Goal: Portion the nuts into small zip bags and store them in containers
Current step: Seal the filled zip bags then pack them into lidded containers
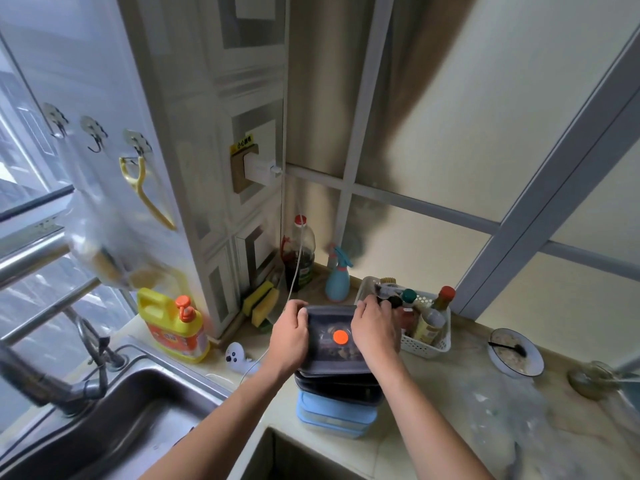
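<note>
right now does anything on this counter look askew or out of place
The stack of containers looks uneven: the dark container on top, held by both hands, sits offset from the blue ones below. Nothing spilled that I can see.

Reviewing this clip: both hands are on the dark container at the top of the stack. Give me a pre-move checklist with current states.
1. Left hand grips the top container at its left edge: ok.
2. Right hand grips its right edge: ok.
3. Lid with orange valve seated all round: cannot tell, hands cover the edges.
4. Top container square on the stack: not ok, it sits skewed over the blue containers.
5. Contents inside: cannot tell, only dark shapes show through the lid.
6. White basket close by the right hand: not ok, tight clearance.
</note>
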The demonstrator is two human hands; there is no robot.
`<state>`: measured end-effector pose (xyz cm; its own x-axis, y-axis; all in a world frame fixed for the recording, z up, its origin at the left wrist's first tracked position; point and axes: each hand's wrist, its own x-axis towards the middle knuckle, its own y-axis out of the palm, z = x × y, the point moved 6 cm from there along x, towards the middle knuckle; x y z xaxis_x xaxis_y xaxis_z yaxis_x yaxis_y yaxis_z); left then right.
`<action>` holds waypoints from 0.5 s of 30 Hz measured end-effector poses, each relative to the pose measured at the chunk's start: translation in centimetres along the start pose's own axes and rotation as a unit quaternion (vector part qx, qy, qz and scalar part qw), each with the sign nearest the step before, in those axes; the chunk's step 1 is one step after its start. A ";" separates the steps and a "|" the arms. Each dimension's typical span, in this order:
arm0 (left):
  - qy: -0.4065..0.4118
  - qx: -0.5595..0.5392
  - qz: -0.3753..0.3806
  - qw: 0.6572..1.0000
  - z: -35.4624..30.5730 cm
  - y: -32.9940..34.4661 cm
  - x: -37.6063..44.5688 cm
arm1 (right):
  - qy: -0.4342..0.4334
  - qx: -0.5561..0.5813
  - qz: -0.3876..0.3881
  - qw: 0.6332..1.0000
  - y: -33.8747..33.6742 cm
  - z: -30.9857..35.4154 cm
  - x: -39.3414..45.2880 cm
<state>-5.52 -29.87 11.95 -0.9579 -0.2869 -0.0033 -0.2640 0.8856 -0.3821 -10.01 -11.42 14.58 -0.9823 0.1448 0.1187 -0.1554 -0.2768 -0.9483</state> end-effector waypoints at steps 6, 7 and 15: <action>0.026 0.073 -0.015 0.997 0.0 0.4 0.3 | -0.017 -0.030 0.005 0.999 0.2 0.1 0.5; 0.029 0.082 -0.021 0.996 0.1 0.6 0.3 | -0.024 -0.029 0.005 0.999 0.1 0.0 0.6; 0.074 0.085 -0.037 0.993 0.0 1.1 0.1 | -0.055 -0.076 -0.003 0.996 0.5 0.4 0.8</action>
<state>-5.92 -28.96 11.55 -0.9457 -0.2817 0.1620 -0.3243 0.7857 -0.5268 -10.90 -11.86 14.35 -0.9882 0.0381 0.1483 -0.1520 -0.1278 -0.9801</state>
